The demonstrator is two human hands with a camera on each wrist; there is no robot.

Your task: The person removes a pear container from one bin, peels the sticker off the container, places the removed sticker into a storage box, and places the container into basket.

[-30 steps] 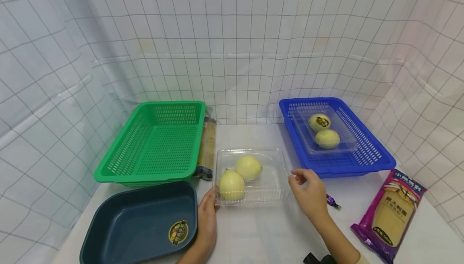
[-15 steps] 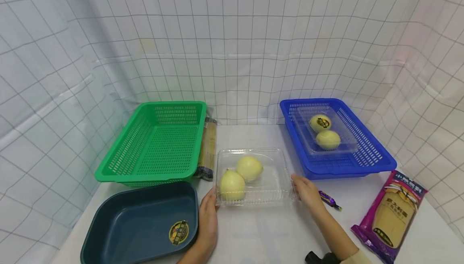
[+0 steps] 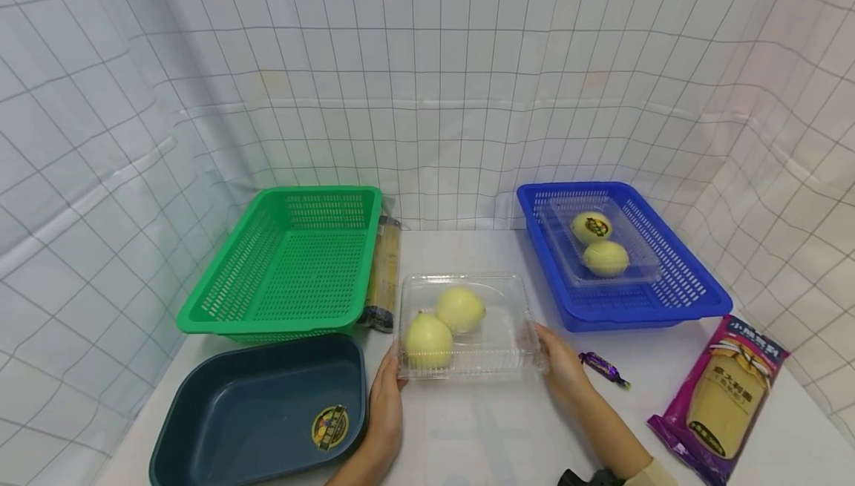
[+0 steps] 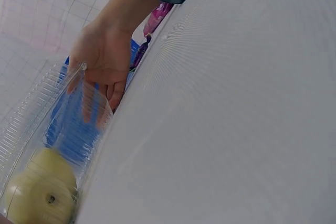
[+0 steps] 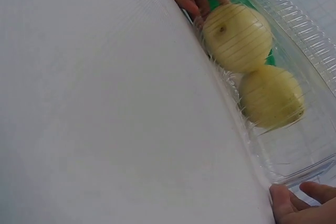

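A clear plastic box [image 3: 497,323] with a ribbed lid stands on the table in the head view. Inside its left half lie two pale yellow, pear-like fruits [image 3: 429,340]. My left hand [image 3: 385,404] lies along the box's left side, its fingers [image 5: 202,1] extended against the wall. At the opposite side, my right hand [image 3: 564,363] touches the box near its front right corner. The left wrist view shows that right hand's palm [image 4: 105,53] facing the box, fingers fairly straight along the wall. Part of each hand's fingers is hidden behind the plastic.
Behind left stands a green basket [image 3: 189,319], with a dark blue tub [image 3: 359,389] in front and a noodle pack [image 3: 383,271] beside it. A blue basket [image 3: 695,293] holds another clear box [image 3: 641,267] of fruits. A purple-wrapped candy [image 3: 604,369] and purple pasta bag [image 3: 718,397] lie right.
My right hand has moved down from just off the box's right side until its fingers lie against it, uncovering more of the candy. The left hand and the box stay almost in place.
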